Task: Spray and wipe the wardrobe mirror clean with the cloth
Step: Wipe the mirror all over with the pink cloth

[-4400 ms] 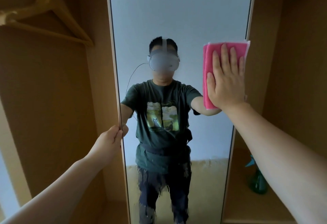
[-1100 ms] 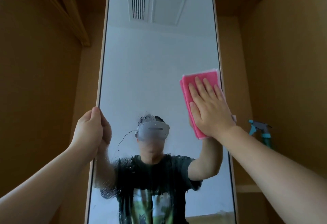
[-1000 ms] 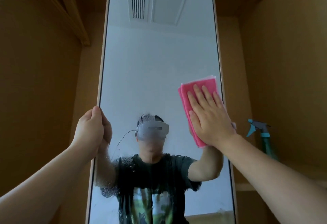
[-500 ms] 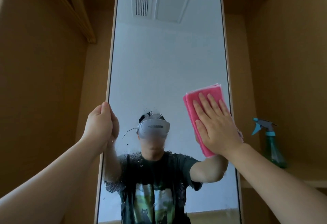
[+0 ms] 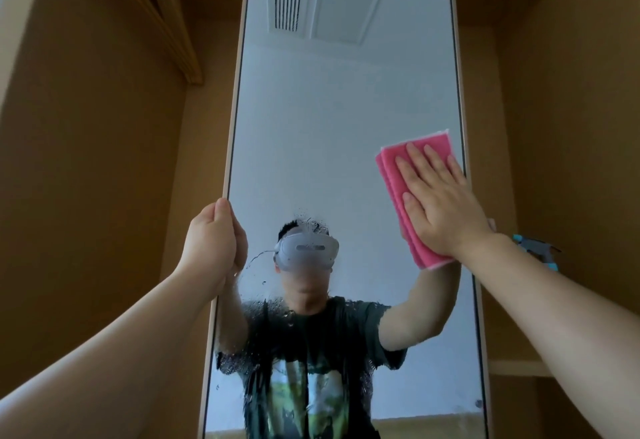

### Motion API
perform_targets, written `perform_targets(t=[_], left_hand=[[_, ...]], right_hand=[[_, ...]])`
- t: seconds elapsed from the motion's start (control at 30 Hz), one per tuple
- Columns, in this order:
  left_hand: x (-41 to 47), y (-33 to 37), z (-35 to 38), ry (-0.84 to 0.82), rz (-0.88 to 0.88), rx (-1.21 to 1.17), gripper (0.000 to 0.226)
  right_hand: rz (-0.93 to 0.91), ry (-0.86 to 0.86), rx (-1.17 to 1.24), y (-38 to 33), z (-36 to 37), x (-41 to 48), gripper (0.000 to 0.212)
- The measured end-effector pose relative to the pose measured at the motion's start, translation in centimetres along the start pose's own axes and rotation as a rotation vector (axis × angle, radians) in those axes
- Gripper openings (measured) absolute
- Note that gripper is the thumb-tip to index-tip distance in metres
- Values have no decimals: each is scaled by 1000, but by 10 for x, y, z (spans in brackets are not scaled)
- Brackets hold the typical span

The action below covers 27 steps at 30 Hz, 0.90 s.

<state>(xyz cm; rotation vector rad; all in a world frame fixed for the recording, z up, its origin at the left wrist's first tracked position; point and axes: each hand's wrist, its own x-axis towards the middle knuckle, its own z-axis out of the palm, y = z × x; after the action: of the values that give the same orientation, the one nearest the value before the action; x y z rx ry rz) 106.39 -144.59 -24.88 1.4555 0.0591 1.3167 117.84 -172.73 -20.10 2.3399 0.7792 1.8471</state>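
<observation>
The folded pink cloth [image 5: 391, 168] is pressed by the straight-fingered right hand [image 5: 440, 206] against the tall wood-framed wardrobe mirror [image 5: 346, 126], near its right edge. The left frame is held in the curled grip of the left hand [image 5: 211, 248]. Spray droplets [image 5: 277, 327] lower down are not yet wiped.

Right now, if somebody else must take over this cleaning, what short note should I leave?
Left hand grips the mirror by its left edge.
Right hand presses the pink cloth flat on the glass, near the right edge.
Spray bottle is in the wardrobe, behind the right forearm.
Done: glass sprayed.
Left: wipe the droplets across the lower middle.
</observation>
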Motion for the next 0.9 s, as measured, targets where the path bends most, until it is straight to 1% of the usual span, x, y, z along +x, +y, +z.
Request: perform_targets(t=[0.17, 0.33, 0.57, 0.63, 0.73, 0.9], left_hand=[[1, 0, -4, -41, -22, 13, 44], [-4, 6, -1, 3, 9, 35, 40], [-6, 10, -4, -16, -17, 36, 41], [-4, 8, -2, -17, -19, 34, 42], [-2, 4, -1, 2, -5, 14, 43], [-5, 7, -2, 5, 11, 53, 44]], right_hand=[[89, 23, 10, 15, -13, 45, 63], [218, 56, 36, 17, -26, 104, 58], [275, 88, 35, 0, -37, 143, 59], [254, 98, 17, -6, -38, 146, 59], [176, 99, 13, -13, -39, 140, 58], [119, 105, 38, -32, -35, 127, 57]])
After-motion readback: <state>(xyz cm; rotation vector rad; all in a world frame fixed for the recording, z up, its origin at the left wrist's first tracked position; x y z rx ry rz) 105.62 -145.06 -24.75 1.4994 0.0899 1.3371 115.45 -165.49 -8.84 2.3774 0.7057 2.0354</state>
